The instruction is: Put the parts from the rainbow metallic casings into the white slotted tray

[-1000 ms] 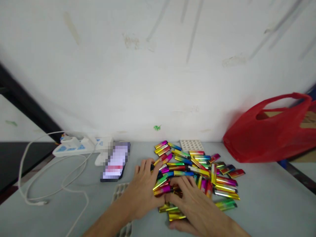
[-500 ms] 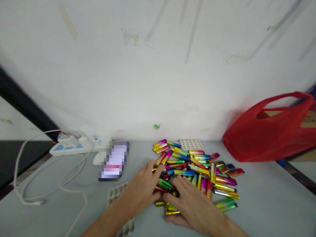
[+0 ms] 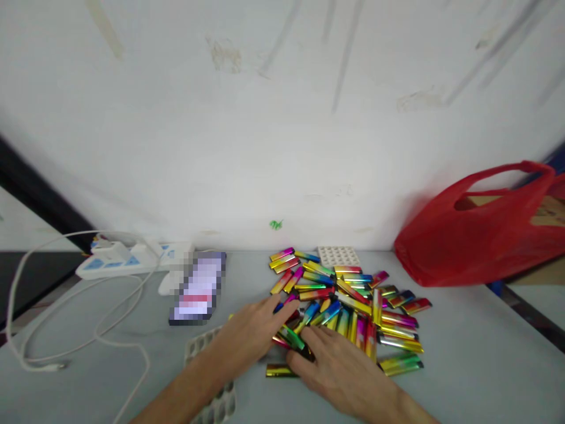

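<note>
A heap of several shiny rainbow-coloured flat sticks (image 3: 353, 297) lies on the grey table (image 3: 477, 359) near the wall. My left hand (image 3: 249, 335) rests palm down on the heap's near left edge, fingers stretched over a few sticks. My right hand (image 3: 338, 362) lies flat beside it on the heap's near side, fingers spread and pointing left, covering some sticks. A gold stick (image 3: 278, 370) pokes out between the two hands. Neither hand visibly grips anything.
A red plastic bag (image 3: 472, 235) over a cardboard box stands at the right. A phone (image 3: 198, 288), a power strip (image 3: 119, 262) and white cables (image 3: 79, 330) lie at the left. One white cell tray (image 3: 339, 255) sits behind the heap, another tray (image 3: 212, 377) under my left forearm.
Both hands have slid back towards me and slightly left, dragging sticks at the heap's near edge. The camera has tilted a little, shifting the scene left and up.
</note>
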Action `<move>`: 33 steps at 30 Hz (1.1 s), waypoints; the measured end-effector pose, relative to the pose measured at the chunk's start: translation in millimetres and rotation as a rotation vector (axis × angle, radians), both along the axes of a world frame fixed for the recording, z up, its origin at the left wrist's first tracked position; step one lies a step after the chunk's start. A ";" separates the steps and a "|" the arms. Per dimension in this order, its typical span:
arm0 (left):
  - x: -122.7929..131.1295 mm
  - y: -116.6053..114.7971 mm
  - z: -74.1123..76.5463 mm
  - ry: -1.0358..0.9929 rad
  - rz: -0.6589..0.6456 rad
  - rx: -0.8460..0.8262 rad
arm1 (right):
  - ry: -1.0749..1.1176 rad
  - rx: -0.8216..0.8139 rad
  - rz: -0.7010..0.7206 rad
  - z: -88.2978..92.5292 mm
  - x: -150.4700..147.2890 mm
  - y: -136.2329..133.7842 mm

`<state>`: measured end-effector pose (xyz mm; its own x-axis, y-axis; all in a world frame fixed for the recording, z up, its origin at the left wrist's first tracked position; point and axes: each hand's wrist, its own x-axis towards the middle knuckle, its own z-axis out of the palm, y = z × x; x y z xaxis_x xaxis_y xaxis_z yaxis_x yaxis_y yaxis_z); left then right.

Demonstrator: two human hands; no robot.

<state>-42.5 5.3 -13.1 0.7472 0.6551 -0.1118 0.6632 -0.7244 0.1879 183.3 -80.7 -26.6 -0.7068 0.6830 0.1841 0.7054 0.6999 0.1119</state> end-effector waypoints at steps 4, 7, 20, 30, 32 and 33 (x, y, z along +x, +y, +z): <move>-4.4 1.0 0.7 -0.071 -0.010 -0.021 | 0.009 0.046 0.008 2.7 0.6 -1.6; -8.0 1.1 2.4 -0.121 -0.002 -0.041 | 0.044 0.098 -0.002 3.5 0.9 -2.0; 73.2 -9.1 40.2 -0.221 0.037 -0.061 | 0.126 0.166 -0.222 12.3 75.0 -12.9; 152.1 -23.2 21.0 -0.229 0.034 -0.037 | 0.183 0.255 -0.431 -11.1 129.2 -20.4; 152.4 -23.6 12.3 -0.320 0.062 -0.040 | 0.235 0.227 -0.447 -9.4 124.5 -17.8; 151.5 -24.0 8.4 -0.382 0.072 -0.045 | 0.264 0.211 -0.453 -9.2 122.4 -16.8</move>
